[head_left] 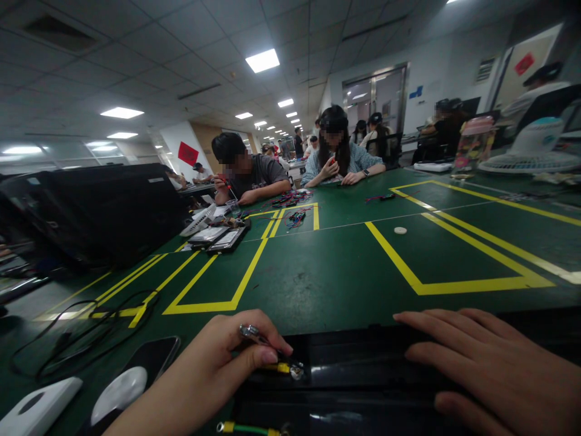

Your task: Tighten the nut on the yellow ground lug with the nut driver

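In the head view, your left hand (231, 351) pinches a shiny metal piece (249, 332) above the black panel (358, 372), right by a yellow-sleeved wire end (283, 367); the thumb-and-forefinger grip looks chosen for fine control, though your own fingers block much of it! Your right hand (499, 357) spreads open over the panel's right part, perhaps steadying it; contact is hard to tell. Left of the panel, there's a phone (158, 354) and a looped black cable (97, 330). Beyond the panel, two people (263, 172) lean over the green table (318, 278).
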The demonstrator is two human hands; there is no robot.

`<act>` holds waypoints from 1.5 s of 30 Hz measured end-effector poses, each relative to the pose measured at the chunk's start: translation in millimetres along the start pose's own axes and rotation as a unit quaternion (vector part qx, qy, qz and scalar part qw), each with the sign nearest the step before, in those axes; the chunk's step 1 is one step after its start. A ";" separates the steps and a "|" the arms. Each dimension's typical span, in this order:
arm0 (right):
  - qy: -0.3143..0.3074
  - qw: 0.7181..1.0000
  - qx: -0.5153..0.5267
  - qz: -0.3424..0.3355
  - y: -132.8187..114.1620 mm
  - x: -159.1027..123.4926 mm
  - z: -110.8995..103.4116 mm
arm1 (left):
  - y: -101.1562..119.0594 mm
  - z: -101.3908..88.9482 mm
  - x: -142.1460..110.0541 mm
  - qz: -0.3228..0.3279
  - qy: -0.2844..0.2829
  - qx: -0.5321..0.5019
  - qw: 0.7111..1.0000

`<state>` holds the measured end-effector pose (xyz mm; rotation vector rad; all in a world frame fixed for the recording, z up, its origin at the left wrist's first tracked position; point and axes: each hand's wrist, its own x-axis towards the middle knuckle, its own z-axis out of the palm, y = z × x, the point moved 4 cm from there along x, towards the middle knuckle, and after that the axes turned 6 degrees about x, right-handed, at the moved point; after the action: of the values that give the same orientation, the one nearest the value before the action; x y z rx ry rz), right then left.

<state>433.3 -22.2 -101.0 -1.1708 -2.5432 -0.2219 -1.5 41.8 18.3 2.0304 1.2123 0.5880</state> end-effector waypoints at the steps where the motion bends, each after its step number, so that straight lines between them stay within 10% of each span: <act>1: -0.002 1.000 0.002 0.001 -0.4 0.3 0.1 | 0.2 -0.5 1.1 0.000 -0.006 -0.012 1.000; 10: -0.005 1.000 0.016 0.012 3.0 -2.8 3.0 | -7.5 -3.6 5.9 -0.009 -0.030 -0.082 0.996; 20: -0.012 0.999 -0.035 -0.013 -1.8 -0.9 0.1 | -16.8 -14.6 -6.2 -0.070 0.139 -0.100 0.983; 30: -0.003 0.997 -0.069 -0.024 -2.3 3.8 -0.4 | 28.6 4.8 -14.0 -0.091 0.098 0.071 0.989; 45: 0.000 0.999 -0.039 -0.018 -3.5 -0.5 2.5 | 25.5 5.4 -12.1 -0.075 0.073 0.078 0.991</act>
<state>430.3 -24.1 -103.5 -1.1529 -2.5777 -0.3334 11.2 20.9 33.5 2.0288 1.5266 0.5932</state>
